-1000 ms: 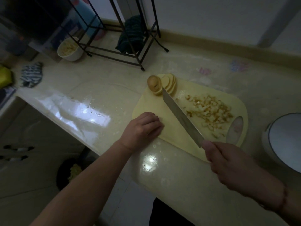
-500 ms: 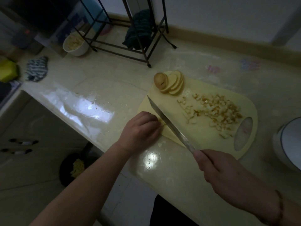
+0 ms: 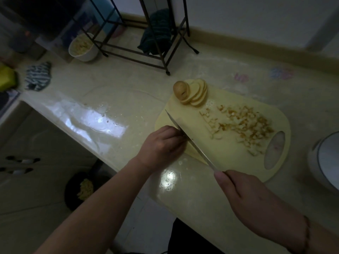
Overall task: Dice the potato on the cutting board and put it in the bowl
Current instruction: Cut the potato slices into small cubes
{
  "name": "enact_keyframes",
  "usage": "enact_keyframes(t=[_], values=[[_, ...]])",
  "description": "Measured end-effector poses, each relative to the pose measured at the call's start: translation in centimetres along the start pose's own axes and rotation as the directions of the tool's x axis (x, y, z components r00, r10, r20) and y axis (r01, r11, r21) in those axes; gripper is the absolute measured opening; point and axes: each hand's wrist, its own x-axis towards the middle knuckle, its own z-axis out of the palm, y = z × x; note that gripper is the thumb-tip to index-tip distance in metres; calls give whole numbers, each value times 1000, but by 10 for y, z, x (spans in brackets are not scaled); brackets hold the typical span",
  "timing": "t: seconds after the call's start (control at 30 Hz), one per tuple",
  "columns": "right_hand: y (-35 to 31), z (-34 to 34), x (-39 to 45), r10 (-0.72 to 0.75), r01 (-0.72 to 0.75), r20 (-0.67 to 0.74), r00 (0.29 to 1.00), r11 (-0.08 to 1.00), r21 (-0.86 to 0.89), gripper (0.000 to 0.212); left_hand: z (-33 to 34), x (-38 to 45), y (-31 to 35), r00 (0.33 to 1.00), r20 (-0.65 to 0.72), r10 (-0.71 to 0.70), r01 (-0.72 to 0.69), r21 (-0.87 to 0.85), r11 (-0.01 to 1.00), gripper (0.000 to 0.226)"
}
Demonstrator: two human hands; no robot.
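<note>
A yellow cutting board (image 3: 229, 158) lies on the counter. At its far corner sits a partly sliced potato (image 3: 190, 92), the slices fanned out behind the end piece. A pile of diced potato (image 3: 242, 123) is spread over the board's right half. My left hand (image 3: 161, 145) is at the board's near left corner, fingers curled down on a pale potato piece that is mostly hidden. My right hand (image 3: 247, 195) grips the knife (image 3: 192, 143), whose blade lies right against my left fingers. A white bowl (image 3: 83, 47) holding diced potato stands far back left.
A black wire rack (image 3: 146, 52) with a dark cloth stands behind the board. A striped cloth (image 3: 37, 76) lies at the left. A white round container (image 3: 326, 162) sits at the right edge. Below the counter is a dark pan (image 3: 82, 187) with yellow bits.
The knife left the sliced potato at the far corner and came back toward me, now resting against my left fingers. My left hand stayed at the board's near corner.
</note>
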Motion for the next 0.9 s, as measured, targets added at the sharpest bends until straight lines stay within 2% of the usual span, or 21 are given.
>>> enact_keyframes(t=[0.3,0.5,0.73,0.9], values=[[1,4,18,26,-25,-26,999,999,39,59,0,2,-2,999,19,33,-33,-22,999,13],[16,-26,16,196,-199,38,980,968,151,62,3,2,-3,999,-5,46,-46,-19,999,6],[3,-23,18,144,-146,36,989,987,73,60,-3,3,4,999,-25,36,-35,34,999,11],[2,-14,19,64,-64,0,998,998,11,64,-11,-20,-2,993,-36,-111,114,71,991,17]])
